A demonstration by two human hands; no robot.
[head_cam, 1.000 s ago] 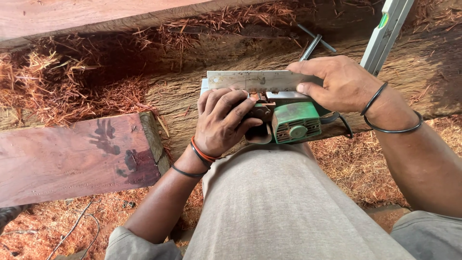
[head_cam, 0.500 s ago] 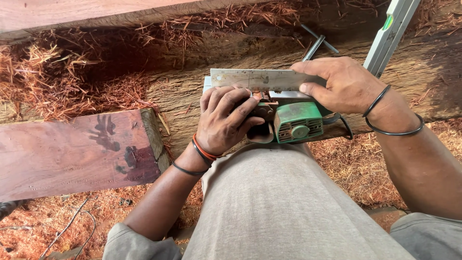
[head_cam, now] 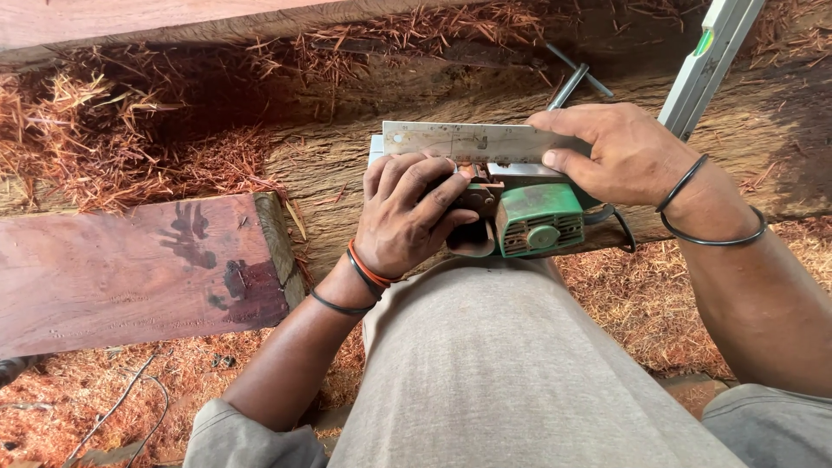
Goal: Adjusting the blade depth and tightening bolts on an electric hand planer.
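Observation:
A green electric hand planer (head_cam: 537, 221) rests turned over on my thigh (head_cam: 503, 364), against a rough log (head_cam: 347, 165). My left hand (head_cam: 407, 212) is closed around the planer's front part, with black and orange bands at the wrist. My right hand (head_cam: 620, 152) pinches a flat steel ruler (head_cam: 468, 141) and holds it across the planer's base. Two black bangles hang on my right wrist.
A reddish plank (head_cam: 130, 269) lies to the left. Red wood shavings (head_cam: 113, 147) cover the ground and the hollow behind the log. A spirit level (head_cam: 706, 61) leans at the top right, next to a metal rod (head_cam: 568, 82). A thin cord (head_cam: 121, 403) trails at the bottom left.
Hands, planer and ruler keep almost the same place; the view has shifted slightly, so they sit a little lower in the picture.

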